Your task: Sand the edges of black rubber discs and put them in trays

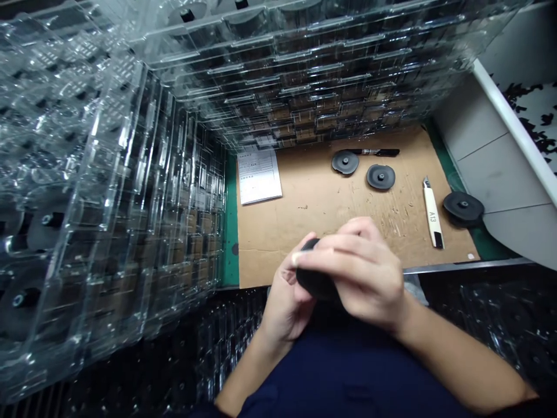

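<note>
A black rounded disc-like part (317,283) is held between my two hands, tilted on edge in front of my body. My left hand (288,296) is closed round its left side, thumb and fingers partly hidden behind it. Over its upper face lie the fingers of my right hand (365,273), pressed against it. Beyond my hands, two similar black parts, one (345,162) beside a black marker (378,152) and another (380,176), rest on a cardboard sheet (300,232). A white utility knife (433,215) marked A13 lies to the right.
Stacks of clear plastic trays rise at the left (130,191) and the back (304,69). A printed paper slip (260,177) lies on the cardboard's left. Another black part (463,207) sits near the grey right-hand wall (500,168). Dark trays with parts stand below the table edge.
</note>
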The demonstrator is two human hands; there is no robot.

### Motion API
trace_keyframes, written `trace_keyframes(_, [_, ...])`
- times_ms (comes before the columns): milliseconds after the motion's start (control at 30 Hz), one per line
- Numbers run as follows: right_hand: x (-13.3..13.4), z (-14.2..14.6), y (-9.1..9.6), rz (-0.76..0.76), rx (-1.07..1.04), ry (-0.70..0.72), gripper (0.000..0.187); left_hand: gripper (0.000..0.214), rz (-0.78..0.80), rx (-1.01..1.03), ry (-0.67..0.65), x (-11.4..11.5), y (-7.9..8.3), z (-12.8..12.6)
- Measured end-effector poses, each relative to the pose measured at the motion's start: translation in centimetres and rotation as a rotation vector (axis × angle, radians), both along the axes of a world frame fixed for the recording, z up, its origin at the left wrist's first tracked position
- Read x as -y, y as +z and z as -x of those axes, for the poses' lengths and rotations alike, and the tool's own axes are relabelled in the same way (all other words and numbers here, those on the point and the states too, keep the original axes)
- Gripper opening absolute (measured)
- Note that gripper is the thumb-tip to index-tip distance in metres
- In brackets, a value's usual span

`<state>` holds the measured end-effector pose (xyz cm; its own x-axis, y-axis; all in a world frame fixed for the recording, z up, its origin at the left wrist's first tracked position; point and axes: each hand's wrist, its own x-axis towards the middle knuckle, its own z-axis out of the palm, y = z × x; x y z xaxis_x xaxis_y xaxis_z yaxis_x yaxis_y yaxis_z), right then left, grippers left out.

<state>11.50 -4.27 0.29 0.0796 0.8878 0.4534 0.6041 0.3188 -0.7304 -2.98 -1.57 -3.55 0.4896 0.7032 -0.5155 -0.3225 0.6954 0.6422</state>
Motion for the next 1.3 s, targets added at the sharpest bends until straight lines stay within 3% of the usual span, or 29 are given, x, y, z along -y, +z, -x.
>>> trace_keyframes(100, [0.7,-1.0,-0.9,0.277,-0.124,-0.051,0.024,0.069,-0.074,0.073,0.052,-0.2,0.0,0.3])
trace_keyframes(200, [2.4,-1.9,-2.8,0.534,-0.42,-0.053,0.018,0.065,-0.119,0.16,0.039,-0.3,0.0,0.7])
trace_keyframes(267, [3.6,-2.0,-4.7,0.672,-0.589,-0.073,0.02,0.065,-0.117,0.191,0.022,-0.2,0.1,0.7])
trace_keyframes(367, [4.8,-1.7,-7.0,0.791,-0.667,-0.104,0.025,0.065,-0.109,0.194,0.009,-0.1,0.2,0.6])
trace_keyframes(433, [4.8,-1.8,-7.0,0.794,-0.647,-0.134,0.025,0.065,-0.112,0.196,-0.008,0.0,0.3,0.5])
trace_keyframes(533, [4.2,-1.9,-4.5,0.678,-0.556,-0.224,0.022,0.065,-0.117,0.202,-0.033,0.0,0.3,0.3])
trace_keyframes(633, [3.0,-1.2,-1.2,0.37,-0.362,-0.253,0.025,0.067,-0.092,0.166,-0.021,0.3,0.4,0.2])
trace_keyframes(733, [1.9,-0.1,0.7,0.101,-0.121,-0.086,0.029,0.065,-0.025,0.073,0.048,0.8,0.3,0.2])
trace_keyframes(800, [1.2,0.4,0.9,0.169,0.03,-0.027,0.027,0.062,0.012,0.03,0.086,1.0,0.2,0.3])
trace_keyframes(900, [0.4,0.8,0.7,0.312,0.2,-0.058,0.024,0.058,0.023,0.032,0.12,1.1,0.2,0.3])
trace_keyframes(1033, [0.2,0.6,0.3,0.067,0.04,0.029,0.026,0.05,-0.013,0.097,0.108,0.7,0.1,0.1])
trace_keyframes(1100, [0.8,-0.1,0.1,0.163,-0.065,-0.01,0.025,0.058,-0.049,0.087,0.086,0.4,0.1,0.2])
trace_keyframes(1167, [2.1,-1.1,-0.2,0.394,-0.172,-0.019,0.021,0.065,-0.069,0.09,0.06,0.1,0.1,0.5])
trace_keyframes(1300, [4.9,-2.6,-1.8,0.757,-0.506,0.132,0.016,0.062,-0.079,0.188,0.028,-0.2,0.4,0.9])
